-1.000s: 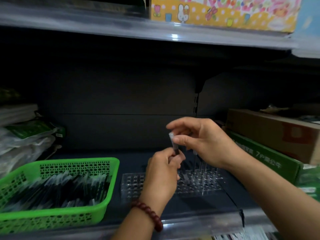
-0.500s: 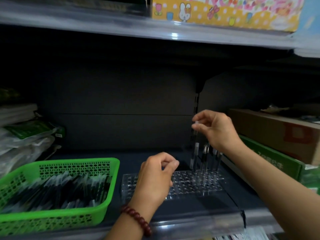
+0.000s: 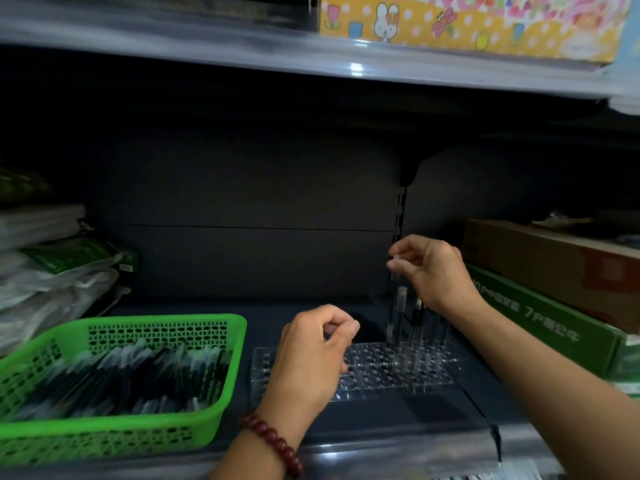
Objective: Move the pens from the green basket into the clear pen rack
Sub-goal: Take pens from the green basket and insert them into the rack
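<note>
The green basket [image 3: 221,407] sits at the lower left of the dark shelf, full of several black-and-clear pens [image 3: 131,379] lying flat. To its right lies the clear pen rack [image 3: 391,370], a plate of holes. Several pens [image 3: 420,320] stand upright in its far right rows. My right hand [image 3: 434,275] pinches the top of a pen [image 3: 394,306] held upright, its tip at the rack's back row. My left hand [image 3: 311,358] hovers over the rack's left part, fingers curled loosely with nothing seen in them.
Stacked green and brown cardboard boxes [image 3: 554,299] crowd the right side. Plastic-wrapped packs [image 3: 52,282] pile up on the left. An upper shelf edge [image 3: 311,60] hangs overhead with a patterned yellow box [image 3: 467,22] on it.
My right hand carried the pen from the middle, where both hands met, to the rack's far right rows and lowered it. My left hand let go and dropped over the rack.
</note>
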